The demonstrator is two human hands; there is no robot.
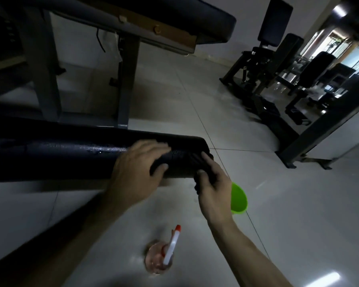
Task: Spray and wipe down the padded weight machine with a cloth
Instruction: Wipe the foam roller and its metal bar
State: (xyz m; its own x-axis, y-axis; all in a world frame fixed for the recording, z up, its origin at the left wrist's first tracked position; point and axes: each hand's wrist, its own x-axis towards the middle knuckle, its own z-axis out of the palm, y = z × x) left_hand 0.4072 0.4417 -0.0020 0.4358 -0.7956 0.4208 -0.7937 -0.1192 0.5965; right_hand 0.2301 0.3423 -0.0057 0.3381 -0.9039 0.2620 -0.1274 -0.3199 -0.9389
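A long black padded roller (60,154) of the weight machine lies across the left and middle of the view, with wet drops shining on its top. A dark cloth (184,160) is draped over the roller's right end. My left hand (137,172) grips the cloth against the roller, thumb under it. My right hand (214,189) pinches the cloth's hanging end at the roller's tip. The spray bottle (164,255), pinkish with a white and red trigger head, stands on the floor below my hands.
A green plastic cup (239,199) sits on the tiled floor just right of my right hand. The machine's grey frame legs (126,79) and upper black pad (174,15) rise behind the roller. Other gym machines (278,59) stand at the far right.
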